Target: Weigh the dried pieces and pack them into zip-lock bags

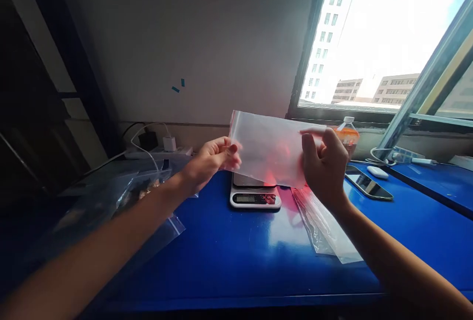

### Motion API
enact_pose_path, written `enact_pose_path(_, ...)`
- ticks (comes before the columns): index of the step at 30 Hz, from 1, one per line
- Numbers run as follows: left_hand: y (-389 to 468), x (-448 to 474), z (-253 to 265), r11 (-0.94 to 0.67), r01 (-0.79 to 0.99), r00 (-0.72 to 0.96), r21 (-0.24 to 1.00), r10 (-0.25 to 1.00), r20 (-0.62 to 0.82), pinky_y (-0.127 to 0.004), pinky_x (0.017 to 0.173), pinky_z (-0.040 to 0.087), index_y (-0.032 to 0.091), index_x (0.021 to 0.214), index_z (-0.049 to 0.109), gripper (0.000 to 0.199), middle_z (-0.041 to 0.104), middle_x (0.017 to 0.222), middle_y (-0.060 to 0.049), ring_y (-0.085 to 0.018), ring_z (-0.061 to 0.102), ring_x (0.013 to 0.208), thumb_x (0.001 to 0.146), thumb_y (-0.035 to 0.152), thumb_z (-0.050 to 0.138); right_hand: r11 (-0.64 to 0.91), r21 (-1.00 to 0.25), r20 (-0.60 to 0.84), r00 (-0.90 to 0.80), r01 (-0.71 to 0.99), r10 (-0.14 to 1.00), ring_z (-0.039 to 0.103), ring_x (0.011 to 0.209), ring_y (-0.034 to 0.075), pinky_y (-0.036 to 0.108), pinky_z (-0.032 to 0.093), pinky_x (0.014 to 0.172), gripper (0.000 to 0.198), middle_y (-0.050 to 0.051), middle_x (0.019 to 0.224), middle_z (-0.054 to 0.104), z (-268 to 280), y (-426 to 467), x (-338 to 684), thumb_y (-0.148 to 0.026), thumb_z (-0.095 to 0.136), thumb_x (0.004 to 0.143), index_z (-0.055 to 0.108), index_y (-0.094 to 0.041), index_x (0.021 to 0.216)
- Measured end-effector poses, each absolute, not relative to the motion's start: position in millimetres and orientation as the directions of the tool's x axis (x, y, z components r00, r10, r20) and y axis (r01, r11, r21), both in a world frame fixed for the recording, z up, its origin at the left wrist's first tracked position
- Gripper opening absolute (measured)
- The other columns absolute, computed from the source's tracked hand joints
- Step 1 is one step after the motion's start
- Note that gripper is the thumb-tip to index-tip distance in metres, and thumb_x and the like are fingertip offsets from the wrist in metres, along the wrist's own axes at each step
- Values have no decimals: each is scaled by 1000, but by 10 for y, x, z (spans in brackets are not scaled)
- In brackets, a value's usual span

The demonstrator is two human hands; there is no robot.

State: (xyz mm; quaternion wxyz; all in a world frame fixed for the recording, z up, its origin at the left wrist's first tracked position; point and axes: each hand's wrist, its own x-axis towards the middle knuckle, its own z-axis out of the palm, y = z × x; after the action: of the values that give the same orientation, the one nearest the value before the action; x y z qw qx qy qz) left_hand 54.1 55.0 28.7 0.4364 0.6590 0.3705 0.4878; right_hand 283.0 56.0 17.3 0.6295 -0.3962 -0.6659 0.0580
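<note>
A frosted zip-lock bag (269,145) is stretched sideways between my two hands, above a small digital kitchen scale (254,200). My left hand (216,159) pinches the bag's left end, where a red-edged seal strip runs. At the opposite end my right hand (325,162) grips it, thumb and fingers closed on the plastic. The bag looks flat and covers most of the scale's plate. The scale's lit display stays visible, its digits too small to read surely. Flat clear plastic bags (328,234) lie on the table below my right hand.
Clear bags with brownish contents (144,189) lie at the left on the blue table (236,266). To the right are a phone (369,183), a white earbud case (377,172) and a bottle of orange drink (349,138). A charger (169,144) with a white cable stands by the wall.
</note>
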Motion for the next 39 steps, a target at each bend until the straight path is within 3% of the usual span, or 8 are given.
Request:
enact_pose_path(4,700,555,183,-364,35,30,931,931,363,-18,44,32,16,78,53,22,46,59,7,-4,34,44,82,35,66,633,-683,685,20,365,728,32,40,10,26,26,42,26,-6,47,35,-14,654,2943,-50,49,88,53,-25,95)
enact_pose_path(10,508,529,525,-332,425,498,842,863,90,-19,44,27,15,77,69,20,47,54,4,-6,37,46,77,35,70,687,-718,667,-170,115,725,41,50,12,27,31,46,39,0,57,44,208,634,3307,-56,44,89,58,-21,81)
enact_pose_path(13,441,618,569,-410,508,599,757,800,32,-20,51,34,16,77,72,19,57,60,2,-8,46,54,80,33,64,667,-705,546,-417,240,727,43,56,11,26,34,49,39,1,62,46,202,595,3254,-52,49,88,55,-19,70)
enact_pose_path(17,491,694,353,-459,530,625,713,780,37,-22,63,42,15,81,73,21,66,72,-1,-12,57,67,79,33,63,683,-678,453,-576,274,681,50,63,11,24,39,55,21,1,74,58,50,548,3004,-36,57,84,57,-19,96)
enact_pose_path(19,514,661,258,-468,539,608,701,792,61,-22,63,42,15,85,73,24,67,74,-1,-13,57,68,80,36,62,690,-681,453,-599,246,661,51,61,11,23,39,53,25,-1,74,59,-10,540,2923,-26,58,81,53,-20,104)
enact_pose_path(22,504,560,241,-469,572,581,673,811,71,-22,62,41,16,88,73,26,68,76,-2,-13,57,69,81,38,61,704,-647,466,-579,293,669,49,59,9,23,37,52,17,-2,69,57,-57,559,2891,-20,55,80,54,-19,97)
enact_pose_path(29,424,446,405,-425,636,433,645,888,159,-21,53,38,15,84,68,22,59,65,0,-10,51,57,83,34,58,665,-669,541,-396,332,742,51,62,11,25,42,58,16,-2,72,54,-174,688,2918,-25,49,86,44,-22,100)
enact_pose_path(39,299,456,228,-366,589,195,721,930,313,-22,56,41,13,76,61,16,62,69,-1,-11,53,62,80,29,59,741,-559,608,-424,371,671,54,65,12,27,45,62,21,-1,74,55,-177,638,2889,-23,48,86,45,-22,107)
